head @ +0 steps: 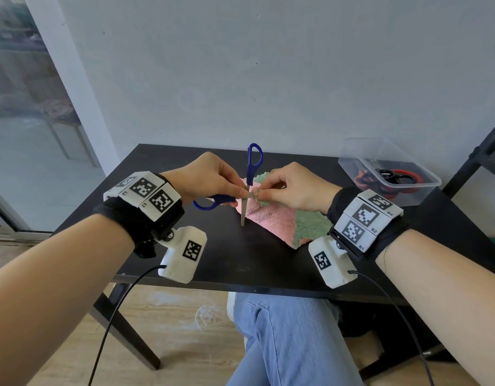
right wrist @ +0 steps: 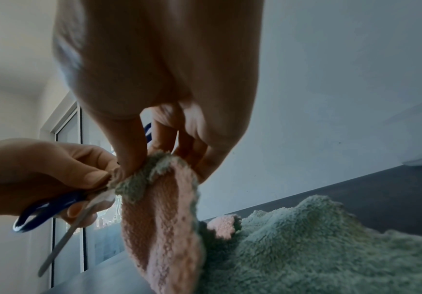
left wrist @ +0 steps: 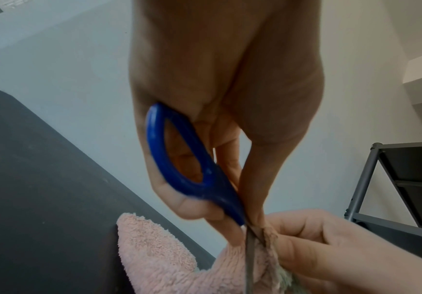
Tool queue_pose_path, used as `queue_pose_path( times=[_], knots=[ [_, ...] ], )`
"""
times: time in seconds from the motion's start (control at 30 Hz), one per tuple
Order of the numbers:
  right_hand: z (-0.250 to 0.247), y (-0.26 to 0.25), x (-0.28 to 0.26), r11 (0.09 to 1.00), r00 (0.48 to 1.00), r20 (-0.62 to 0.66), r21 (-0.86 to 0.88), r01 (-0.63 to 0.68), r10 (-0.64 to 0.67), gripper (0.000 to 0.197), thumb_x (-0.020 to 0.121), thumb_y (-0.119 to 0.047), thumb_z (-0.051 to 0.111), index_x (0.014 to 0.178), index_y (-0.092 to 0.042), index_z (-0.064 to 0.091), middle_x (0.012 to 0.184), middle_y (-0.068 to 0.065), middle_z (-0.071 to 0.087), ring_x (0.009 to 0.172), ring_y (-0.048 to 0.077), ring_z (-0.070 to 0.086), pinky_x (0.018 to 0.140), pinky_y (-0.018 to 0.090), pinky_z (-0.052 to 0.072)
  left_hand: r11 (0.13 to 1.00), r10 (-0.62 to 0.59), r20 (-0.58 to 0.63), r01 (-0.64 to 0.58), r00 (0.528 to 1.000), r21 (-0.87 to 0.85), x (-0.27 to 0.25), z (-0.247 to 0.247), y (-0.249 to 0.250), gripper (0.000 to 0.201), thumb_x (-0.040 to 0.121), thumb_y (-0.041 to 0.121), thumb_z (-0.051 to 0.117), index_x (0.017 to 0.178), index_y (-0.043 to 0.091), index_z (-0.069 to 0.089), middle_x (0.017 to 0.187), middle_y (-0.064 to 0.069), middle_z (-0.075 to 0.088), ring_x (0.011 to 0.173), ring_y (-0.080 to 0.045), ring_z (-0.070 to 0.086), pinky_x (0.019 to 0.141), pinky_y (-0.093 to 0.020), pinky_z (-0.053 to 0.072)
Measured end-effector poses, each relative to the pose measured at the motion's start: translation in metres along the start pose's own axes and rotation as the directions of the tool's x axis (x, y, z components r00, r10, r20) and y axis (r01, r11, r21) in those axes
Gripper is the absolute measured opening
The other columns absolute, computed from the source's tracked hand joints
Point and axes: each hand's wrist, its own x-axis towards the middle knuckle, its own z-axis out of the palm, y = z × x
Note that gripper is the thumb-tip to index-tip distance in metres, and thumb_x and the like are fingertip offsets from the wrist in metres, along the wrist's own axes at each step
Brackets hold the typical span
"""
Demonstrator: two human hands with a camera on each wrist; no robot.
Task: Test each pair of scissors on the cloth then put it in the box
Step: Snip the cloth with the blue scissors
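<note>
Head view: a clear plastic box (head: 391, 174) holding red and black scissors (head: 388, 178) sits at the black bench's (head: 185, 263) far right, beside a dark metal shelf frame (head: 480, 151). Mid-bench, the right hand (head: 299, 188) pinches up a pink-and-green fluffy cloth (head: 279, 221), hiding its edge. The left hand (head: 210, 179) grips blue-handled scissors (head: 250, 168), blades spread wide; how the blades meet the cloth is unclear.

Your left hand (head: 210, 181) covers the pivot of the blue scissors (head: 253, 162), so you cannot tell how far the blades are spread. Where blade meets cloth (head: 271, 218) is hidden under both sets of fingertips. In the left wrist view the blade tip is cut off at the bottom edge. In the box (head: 391, 174), the red and black handles overlap, perhaps two pairs.
</note>
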Motion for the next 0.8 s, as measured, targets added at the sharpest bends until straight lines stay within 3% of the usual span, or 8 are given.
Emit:
queue_pose_path(
  times=[0.07, 0.17, 0.23, 0.37, 0.43, 0.53, 0.67, 0.8],
  knots=[
    [-0.001, 0.001, -0.001, 1.0, 1.0, 0.006, 0.018, -0.012, 0.012, 0.013, 0.085, -0.024, 0.07, 0.09, -0.013, 0.075, 0.074, -0.005, 0.061, 0.07, 0.006, 0.051, 0.07, 0.019, 0.04, 1.0, -0.005, -0.001, 0.005, 1.0, -0.003, 0.0, -0.001, 0.001, 0.013, 0.078, 0.018, 0.075, 0.084, 0.006, 0.075, 0.082, -0.012, 0.074, 0.072, -0.013, 0.069, 0.081, -0.027, 0.056],
    [-0.002, 0.003, -0.002, 1.0, 1.0, 0.011, 0.024, -0.02, 0.02, 0.015, 0.085, -0.026, 0.069, 0.087, -0.013, 0.076, 0.087, 0.02, 0.066, 0.072, 0.015, 0.049, 0.069, 0.027, 0.038, 1.0, -0.013, 0.01, 0.013, 1.0, -0.004, 0.0, -0.002, 0.001, 0.015, 0.078, 0.018, 0.075, 0.086, 0.005, 0.075, 0.08, -0.011, 0.074, 0.072, -0.012, 0.069, 0.082, -0.028, 0.056],
    [-0.002, 0.004, -0.003, 0.999, 1.0, 0.016, 0.036, -0.021, 0.02, 0.014, 0.085, -0.026, 0.069, 0.085, -0.014, 0.076, 0.091, 0.024, 0.066, 0.072, 0.018, 0.048, 0.068, 0.029, 0.038, 1.0, -0.017, 0.015, 0.017, 1.0, -0.005, 0.0, -0.002, 0.001, 0.014, 0.079, 0.017, 0.075, 0.086, 0.005, 0.075, 0.078, -0.009, 0.075, 0.071, -0.012, 0.069, 0.081, -0.026, 0.056],
    [-0.006, 0.006, -0.005, 0.998, 0.999, 0.023, 0.057, -0.035, 0.033, 0.013, 0.085, -0.026, 0.068, 0.087, -0.016, 0.076, 0.078, 0.014, 0.064, 0.071, 0.016, 0.048, 0.065, 0.024, 0.038, 0.999, -0.023, 0.016, 0.023, 1.0, -0.026, -0.002, -0.005, 0.0, 0.01, 0.081, 0.012, 0.073, 0.087, 0.004, 0.074, 0.071, -0.003, 0.074, 0.068, -0.01, 0.07, 0.069, -0.018, 0.056],
    [-0.006, 0.008, -0.005, 0.998, 0.999, 0.026, 0.05, -0.038, 0.037, 0.014, 0.084, -0.027, 0.069, 0.086, -0.015, 0.076, 0.08, 0.015, 0.065, 0.071, 0.016, 0.049, 0.067, 0.026, 0.039, 0.999, -0.024, 0.021, 0.025, 0.999, -0.033, -0.004, -0.005, 0.0, 0.008, 0.081, 0.012, 0.073, 0.085, 0.005, 0.074, 0.07, -0.002, 0.074, 0.066, -0.009, 0.069, 0.065, -0.015, 0.054],
    [-0.007, 0.008, -0.005, 0.998, 0.999, 0.022, 0.044, -0.034, 0.033, 0.012, 0.084, -0.027, 0.069, 0.085, -0.017, 0.076, 0.088, 0.018, 0.069, 0.074, 0.017, 0.053, 0.072, 0.03, 0.042, 0.999, -0.021, 0.019, 0.021, 1.0, -0.03, -0.005, -0.006, -0.002, 0.009, 0.082, 0.012, 0.072, 0.086, 0.005, 0.074, 0.071, -0.003, 0.074, 0.066, -0.01, 0.069, 0.068, -0.017, 0.056],
    [-0.015, 0.02, -0.008, 0.995, 0.994, -0.052, 0.009, -0.095, 0.095, 0.009, 0.085, -0.019, 0.069, 0.086, -0.013, 0.075, 0.079, 0.004, 0.07, 0.071, 0.007, 0.059, 0.073, 0.028, 0.047, 0.998, -0.059, -0.008, 0.059, 0.998, -0.017, -0.007, -0.017, -0.009, 0.01, 0.083, 0.014, 0.071, 0.088, 0.005, 0.073, 0.076, -0.006, 0.074, 0.066, -0.009, 0.069, 0.068, -0.019, 0.056],
    [-0.012, 0.029, -0.012, 0.986, 0.981, -0.119, 0.086, -0.141, 0.15, 0.013, 0.085, -0.017, 0.069, 0.093, -0.008, 0.075, 0.083, -0.002, 0.069, 0.085, 0.014, 0.064, 0.085, 0.028, 0.048, 0.987, -0.136, -0.002, 0.135, 0.991, -0.087, -0.009, -0.022, -0.02, 0.012, 0.089, 0.014, 0.064, 0.085, 0.006, 0.071, 0.072, -0.008, 0.069, 0.062, -0.013, 0.062, 0.063, -0.022, 0.054]
  ],
)
